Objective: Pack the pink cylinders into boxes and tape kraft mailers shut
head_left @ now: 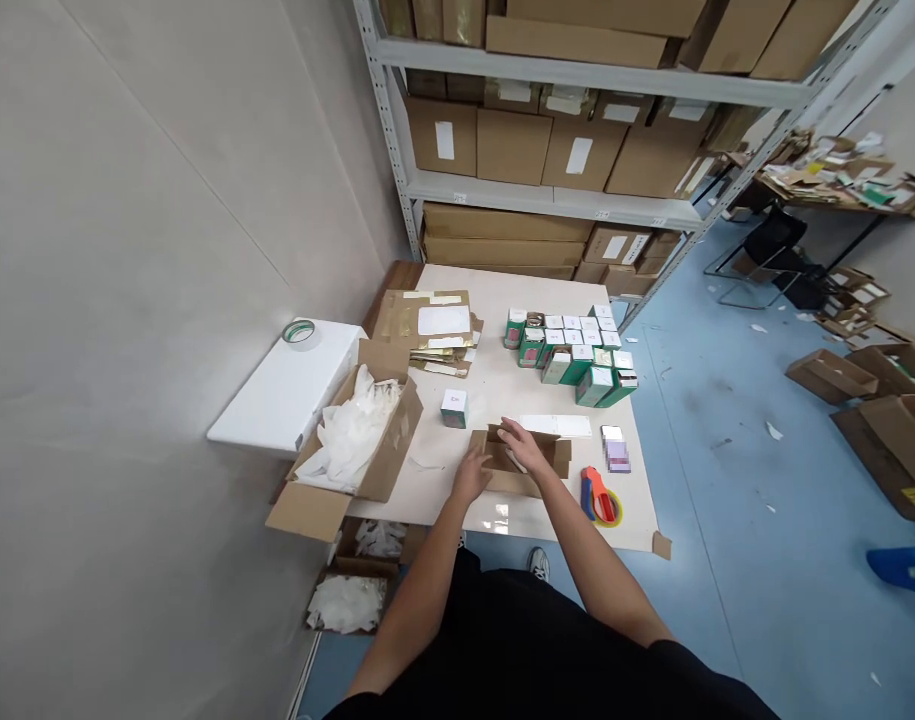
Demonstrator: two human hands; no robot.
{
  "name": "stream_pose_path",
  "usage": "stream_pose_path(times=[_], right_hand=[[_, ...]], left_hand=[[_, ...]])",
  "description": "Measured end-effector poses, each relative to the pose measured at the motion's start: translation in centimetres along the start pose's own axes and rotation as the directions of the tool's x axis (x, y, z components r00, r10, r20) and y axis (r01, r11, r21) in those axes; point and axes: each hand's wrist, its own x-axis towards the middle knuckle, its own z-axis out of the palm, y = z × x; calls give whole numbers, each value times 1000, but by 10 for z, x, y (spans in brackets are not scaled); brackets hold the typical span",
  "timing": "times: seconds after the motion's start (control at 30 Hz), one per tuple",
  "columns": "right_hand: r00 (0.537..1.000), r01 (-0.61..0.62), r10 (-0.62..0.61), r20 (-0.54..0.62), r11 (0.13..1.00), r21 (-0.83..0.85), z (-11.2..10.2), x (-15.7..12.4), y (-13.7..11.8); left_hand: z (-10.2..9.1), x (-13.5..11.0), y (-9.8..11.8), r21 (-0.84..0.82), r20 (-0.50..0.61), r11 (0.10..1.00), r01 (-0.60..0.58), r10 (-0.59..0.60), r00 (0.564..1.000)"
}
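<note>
By the wall, carton of white plastic, hands at box

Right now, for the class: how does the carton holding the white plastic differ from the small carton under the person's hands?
The large carton is clearly bigger than the small carton. The large carton is filled with crumpled white plastic up to its flaps, while the small carton's inside is mostly hidden by the left hand and right hand over it. Both are brown cardboard with their flaps open.
</note>
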Motion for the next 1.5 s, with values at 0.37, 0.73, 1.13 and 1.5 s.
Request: stream_pose_path(times=[0.37,0.73,1.13,1.5], right_hand=[[987,-121,120,-106,993,-8,111,79,-18],[969,-246,245,41,927,281,149,90,-24],[907,-156,173,-383,985,75,136,97,-11],[783,-53,44,-621,999,3,50,30,-38]], left_hand=[[-108,62,-35,-84,-302,996,30,-55,952],[-135,103,-65,103,-280,984,146,-112,953],[-175,80,-34,-30,-565,989,-146,104,818],[-131,33,22,-418,-452,908,-42,-168,876]])
